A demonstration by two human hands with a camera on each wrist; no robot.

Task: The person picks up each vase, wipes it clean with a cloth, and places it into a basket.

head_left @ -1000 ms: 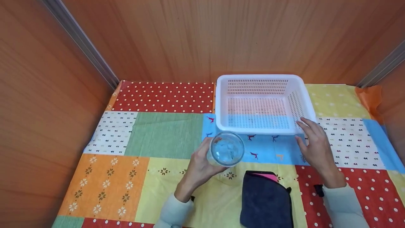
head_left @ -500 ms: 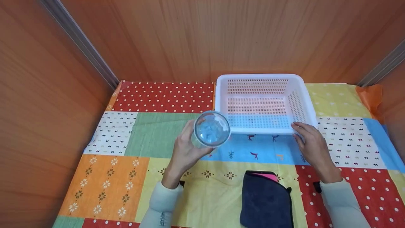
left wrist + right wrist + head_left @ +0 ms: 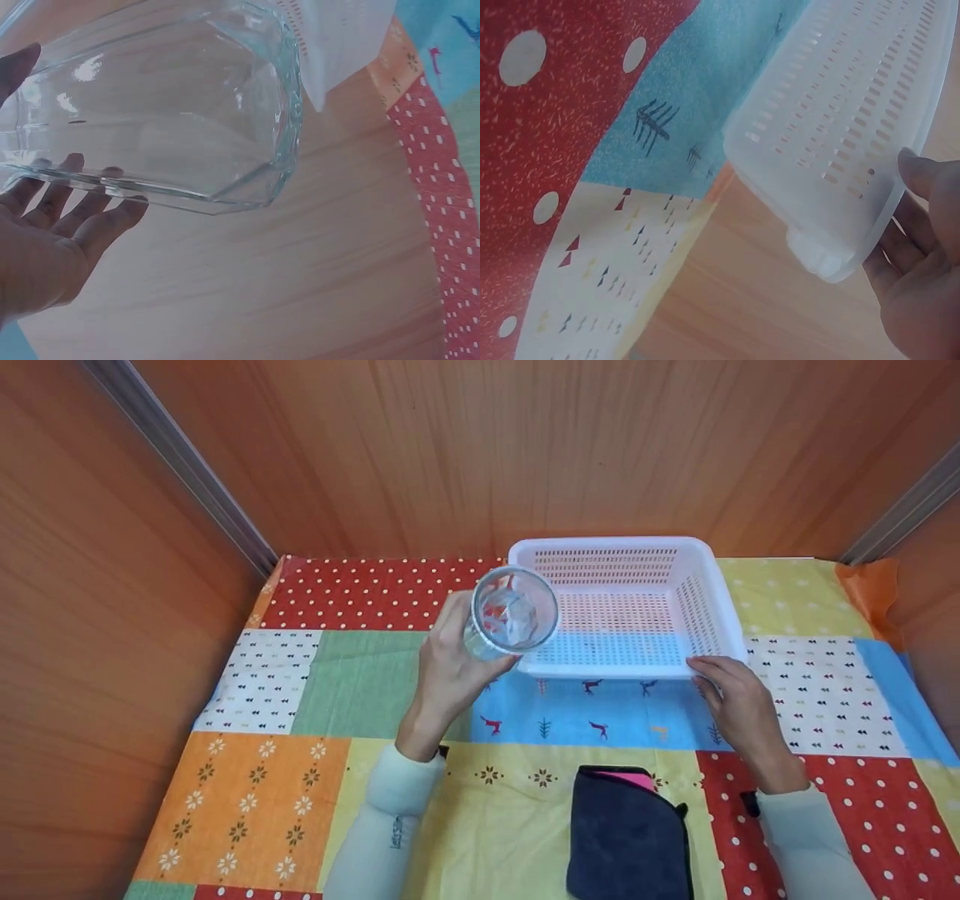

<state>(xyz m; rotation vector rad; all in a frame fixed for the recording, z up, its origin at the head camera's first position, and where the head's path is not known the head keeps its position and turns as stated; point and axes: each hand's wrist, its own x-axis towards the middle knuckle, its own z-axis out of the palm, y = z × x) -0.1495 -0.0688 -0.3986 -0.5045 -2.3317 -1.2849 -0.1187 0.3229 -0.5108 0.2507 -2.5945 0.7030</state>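
Note:
In the head view my left hand (image 3: pixel 454 656) grips a clear drinking glass (image 3: pixel 516 611) above the left edge of a white plastic basket (image 3: pixel 611 670). The glass is slightly tilted, its mouth facing the camera. Seen from the left wrist, the glass (image 3: pixel 180 112) has a thick faceted base, and fingers (image 3: pixel 105 217) wrap its side. My right hand (image 3: pixel 742 709) pinches the basket's rim at the front right corner. From the right wrist, the thumb (image 3: pixel 922 176) presses the outer wall of the basket (image 3: pixel 817 142) while the other fingers go over the rim.
A dark zippered pouch (image 3: pixel 628 836) with something pink showing at its opening lies on the patchwork tablecloth (image 3: pixel 397 690), in front of the basket. Wooden panels (image 3: pixel 465 457) enclose the back and sides. An orange cloth piece (image 3: pixel 870 592) bunches at the far right.
My left hand first moved left, then forward and a little right with the glass, up to the basket's left edge. My right hand came down onto the front right rim and now pinches it.

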